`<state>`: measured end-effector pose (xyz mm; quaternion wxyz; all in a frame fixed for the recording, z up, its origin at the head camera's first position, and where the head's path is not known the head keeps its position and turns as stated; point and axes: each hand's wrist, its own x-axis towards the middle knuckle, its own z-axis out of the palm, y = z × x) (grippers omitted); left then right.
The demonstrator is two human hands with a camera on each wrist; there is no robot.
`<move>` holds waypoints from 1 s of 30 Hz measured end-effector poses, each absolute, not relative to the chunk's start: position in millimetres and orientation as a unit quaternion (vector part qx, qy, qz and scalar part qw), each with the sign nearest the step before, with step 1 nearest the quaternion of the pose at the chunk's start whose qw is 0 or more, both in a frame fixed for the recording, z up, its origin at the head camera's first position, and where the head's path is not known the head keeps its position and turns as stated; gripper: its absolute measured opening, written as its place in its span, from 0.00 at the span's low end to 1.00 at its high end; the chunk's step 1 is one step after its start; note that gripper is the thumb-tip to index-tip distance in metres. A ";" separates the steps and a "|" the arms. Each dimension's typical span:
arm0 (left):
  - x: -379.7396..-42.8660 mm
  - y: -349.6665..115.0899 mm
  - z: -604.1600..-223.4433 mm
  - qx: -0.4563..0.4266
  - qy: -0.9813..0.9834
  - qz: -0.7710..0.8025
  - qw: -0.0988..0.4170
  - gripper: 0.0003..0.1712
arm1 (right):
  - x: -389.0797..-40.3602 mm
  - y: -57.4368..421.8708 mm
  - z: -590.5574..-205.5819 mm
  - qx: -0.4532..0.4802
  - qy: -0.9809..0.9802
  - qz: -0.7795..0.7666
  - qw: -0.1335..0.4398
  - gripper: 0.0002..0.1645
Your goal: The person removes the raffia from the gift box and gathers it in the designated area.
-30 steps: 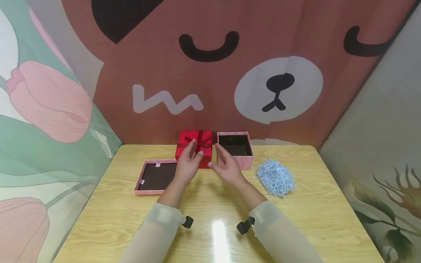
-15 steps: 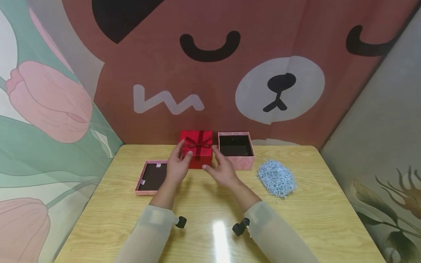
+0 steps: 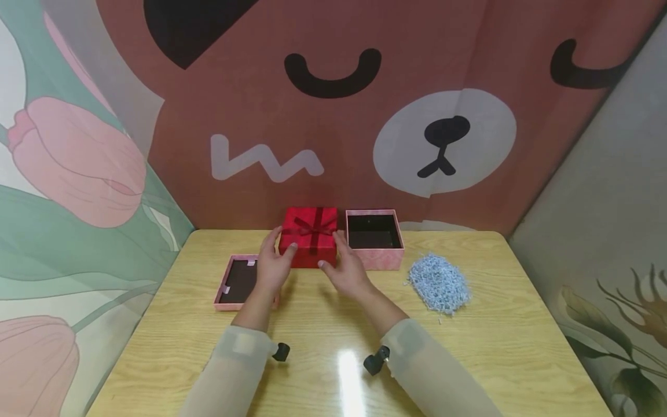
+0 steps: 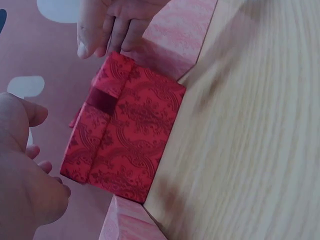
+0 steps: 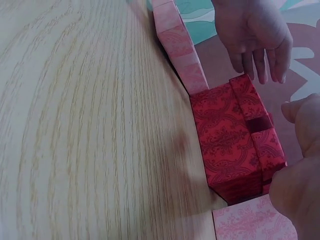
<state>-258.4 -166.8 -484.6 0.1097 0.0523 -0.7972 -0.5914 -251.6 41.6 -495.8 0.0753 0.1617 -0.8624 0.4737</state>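
A red patterned gift box (image 3: 308, 238) with a dark red ribbon bow stands near the back of the table, its lid on. At its left side is my left hand (image 3: 273, 265), fingers pointing forward and thumb apart; the left wrist view shows this hand (image 4: 27, 165) off the box's edge. On the other side my right hand (image 3: 350, 271) reaches along the box's right edge. Whether its fingers touch the lid (image 5: 255, 122) I cannot tell. Neither hand grips the box. The far side of the box is hidden.
Right of the red box stands a lidless pink box (image 3: 381, 259) with a dark inside. A pink lid (image 3: 238, 284) lies upturned at the left, partly behind my left hand. Light blue shredded paper (image 3: 439, 282) is heaped at the right. A patterned wall (image 3: 344, 139) rises behind the table.
My left hand has moved left from in front of the red box to its side. My right hand has shifted slightly left and down. The boxes have stayed in place.
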 end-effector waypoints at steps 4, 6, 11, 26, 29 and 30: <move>-261.9 -170.4 -490.2 0.047 -0.804 -0.584 0.102 0.39 | -252.9 37.2 -496.4 0.149 -0.865 0.475 0.062 0.51; -263.3 -172.1 -492.8 0.046 -0.807 -0.580 0.095 0.40 | -254.2 35.8 -497.8 0.145 -0.866 0.475 0.055 0.52; -265.2 -174.8 -497.6 0.042 -0.819 -0.567 0.079 0.42 | -258.5 32.0 -501.4 0.134 -0.874 0.464 0.041 0.52; -268.4 -174.5 -505.1 0.055 -0.823 -0.562 0.055 0.41 | -273.5 19.7 -510.8 0.113 -0.880 0.458 0.051 0.46; -269.9 -173.8 -507.8 0.061 -0.822 -0.564 0.057 0.40 | -274.7 18.3 -513.4 0.102 -0.878 0.464 0.064 0.42; -270.2 -173.6 -508.1 0.062 -0.821 -0.565 0.057 0.39 | -275.1 17.8 -514.1 0.099 -0.877 0.465 0.069 0.41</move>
